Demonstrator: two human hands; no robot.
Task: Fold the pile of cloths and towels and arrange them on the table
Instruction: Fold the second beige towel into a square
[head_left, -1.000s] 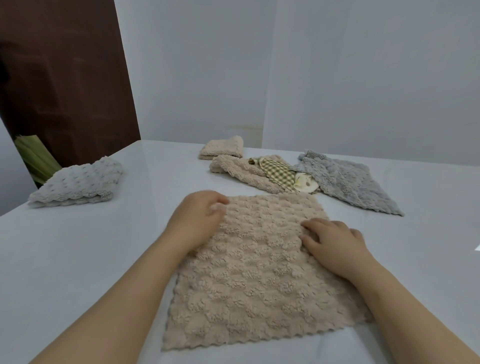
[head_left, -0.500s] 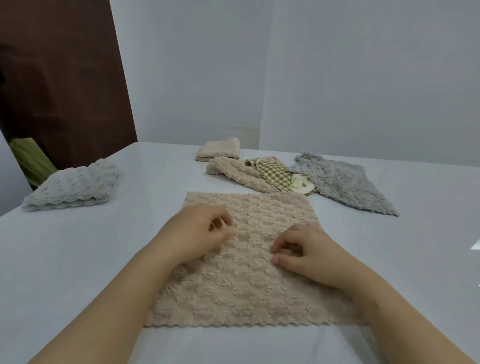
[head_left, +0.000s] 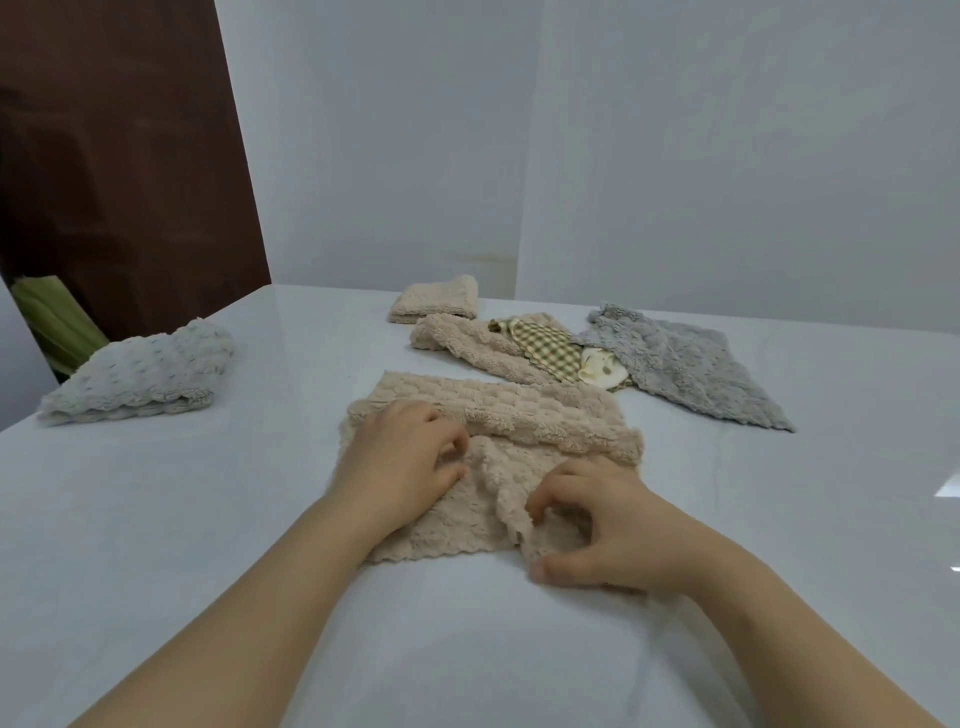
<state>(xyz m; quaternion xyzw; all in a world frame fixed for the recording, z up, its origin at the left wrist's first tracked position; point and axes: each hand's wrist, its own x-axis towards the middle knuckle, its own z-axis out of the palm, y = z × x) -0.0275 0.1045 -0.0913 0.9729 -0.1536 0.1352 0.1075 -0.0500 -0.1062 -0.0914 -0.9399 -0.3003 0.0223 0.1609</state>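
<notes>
The left hand (head_left: 400, 462) is covering the left side of the beige cloth (head_left: 519, 415), and the right hand (head_left: 592, 525) is hiding its bunched near corner. Both forearms are running off the bottom edge. Farther back, a cream cloth (head_left: 602, 369) is showing only as a small patch between the checked cloth (head_left: 545, 345) and the grey towel (head_left: 685, 374).

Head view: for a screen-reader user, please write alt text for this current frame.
A left hand and a right hand grip a rumpled beige towel on a white table, its far edge folded over toward the person. Beyond it lies a heap of beige, checked and grey cloths, with a folded beige cloth behind and a folded pale cloth at left.
</notes>
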